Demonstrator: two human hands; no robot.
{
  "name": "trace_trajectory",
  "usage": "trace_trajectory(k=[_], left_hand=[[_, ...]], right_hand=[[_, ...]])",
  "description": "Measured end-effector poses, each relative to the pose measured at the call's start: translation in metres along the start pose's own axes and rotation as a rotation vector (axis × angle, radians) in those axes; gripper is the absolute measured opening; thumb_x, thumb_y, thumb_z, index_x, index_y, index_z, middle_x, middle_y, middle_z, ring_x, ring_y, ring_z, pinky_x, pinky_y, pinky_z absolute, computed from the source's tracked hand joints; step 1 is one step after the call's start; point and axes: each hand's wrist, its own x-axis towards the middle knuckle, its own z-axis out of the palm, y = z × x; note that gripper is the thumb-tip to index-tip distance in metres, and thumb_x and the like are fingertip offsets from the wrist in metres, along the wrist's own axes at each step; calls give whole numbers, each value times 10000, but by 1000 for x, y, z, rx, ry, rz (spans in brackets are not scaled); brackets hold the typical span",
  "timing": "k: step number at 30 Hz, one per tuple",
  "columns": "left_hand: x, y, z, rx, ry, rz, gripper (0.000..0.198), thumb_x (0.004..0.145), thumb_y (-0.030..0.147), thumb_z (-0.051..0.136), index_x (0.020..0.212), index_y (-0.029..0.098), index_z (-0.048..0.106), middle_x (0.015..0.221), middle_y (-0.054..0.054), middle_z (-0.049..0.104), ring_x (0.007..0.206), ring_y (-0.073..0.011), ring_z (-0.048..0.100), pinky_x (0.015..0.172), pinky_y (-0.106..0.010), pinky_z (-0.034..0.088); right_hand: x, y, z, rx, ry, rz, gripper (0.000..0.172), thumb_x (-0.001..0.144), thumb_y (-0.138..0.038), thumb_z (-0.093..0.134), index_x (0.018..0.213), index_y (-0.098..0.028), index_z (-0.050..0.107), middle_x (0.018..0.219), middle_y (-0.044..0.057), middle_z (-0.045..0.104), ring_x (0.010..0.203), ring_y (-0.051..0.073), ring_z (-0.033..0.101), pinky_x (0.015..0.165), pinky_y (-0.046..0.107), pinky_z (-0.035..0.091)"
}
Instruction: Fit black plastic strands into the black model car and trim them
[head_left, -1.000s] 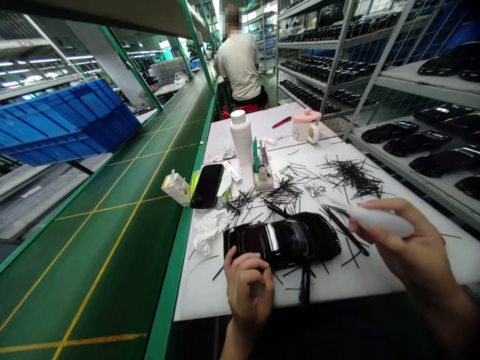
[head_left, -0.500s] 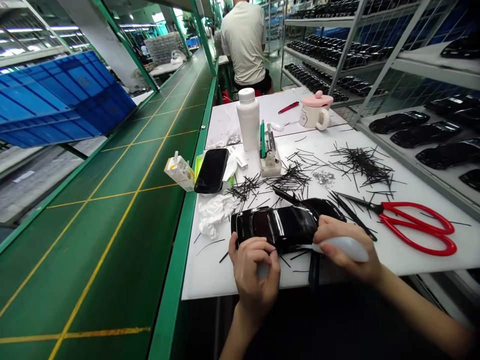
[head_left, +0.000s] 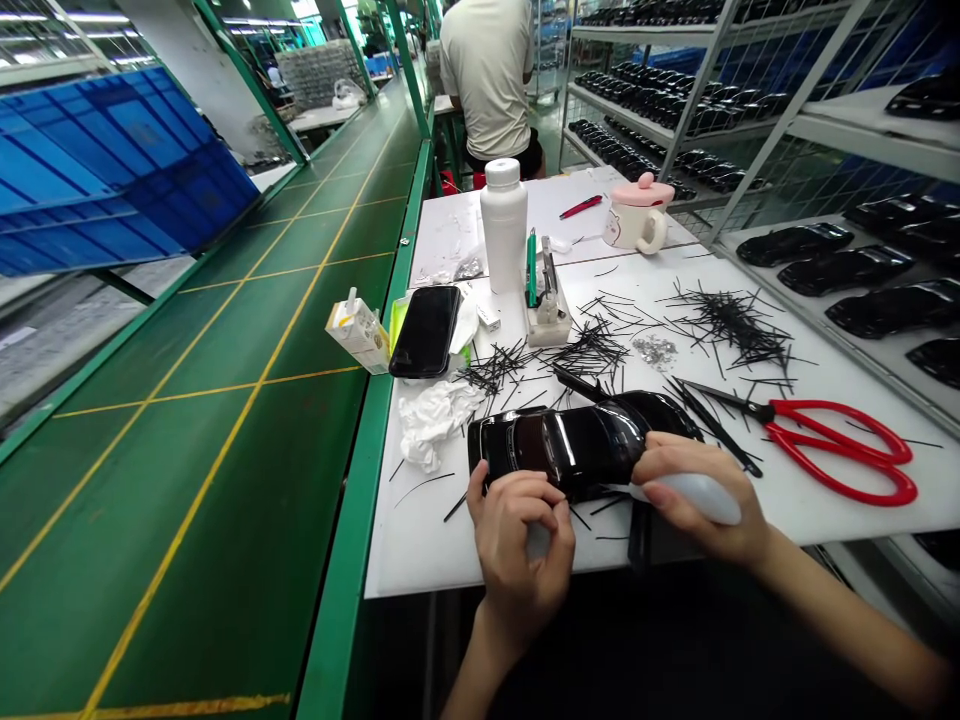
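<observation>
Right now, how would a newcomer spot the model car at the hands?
Find the white table beside the green conveyor. At the wearer's left hand sits a glossy black model car. Unlike the similar cars on shelves, this one is on the table.

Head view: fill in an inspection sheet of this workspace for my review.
Surface: white worktop, strewn with thin black strips
Work items: black model car; white squeeze bottle, tip at the car's near side
Clutter: red-handled scissors, phone, crumpled tissue, lidded mug, carton
Hands: left hand curled at the car's near side; right hand gripping the squeeze bottle
Cables: nothing seen
Surroundings: green conveyor at left, racks of black cars at right, person ahead
</observation>
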Motion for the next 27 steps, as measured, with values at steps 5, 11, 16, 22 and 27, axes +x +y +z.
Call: trace_trajectory(k=[5,11,16,22,27], left_hand=[[1,0,0,1,-1,5,251,808,13,565,803,213,412,776,61,630,891,-125,654,1158,-443,247],[1,1,0,1,6,2,249,812,13,563,801,213,415,777,62,631,887,-128,655,1155,-432,247],[1,1,1,-4,14,9,243,818,13,566,795,207,421,774,58,630,886,-120,653,1153,-428,253],[3,3,1,-13,51,20,235,830,9,567,780,198,437,763,58,634,872,-107,660,1155,-404,263],[2,3,1,-16,44,13,234,826,8,569,779,197,438,764,55,633,877,-110,659,1150,-414,267]], right_hand=[[-1,1,0,-23,-34,-15,70,921,-154,527,885,-210,551,692,12,576,591,149,417,535,301,345],[-2,1,1,-58,-55,-29,59,916,-148,551,888,-201,550,715,8,601,604,144,414,555,299,347],[-1,2,1,-42,-56,-38,62,921,-141,546,889,-192,561,723,8,609,613,139,411,560,293,345],[-3,4,2,-24,-49,-39,61,922,-145,544,897,-198,562,722,12,608,610,145,411,555,297,342],[-2,4,2,-28,-56,-35,64,924,-146,541,892,-199,561,722,12,607,605,145,414,557,303,342]])
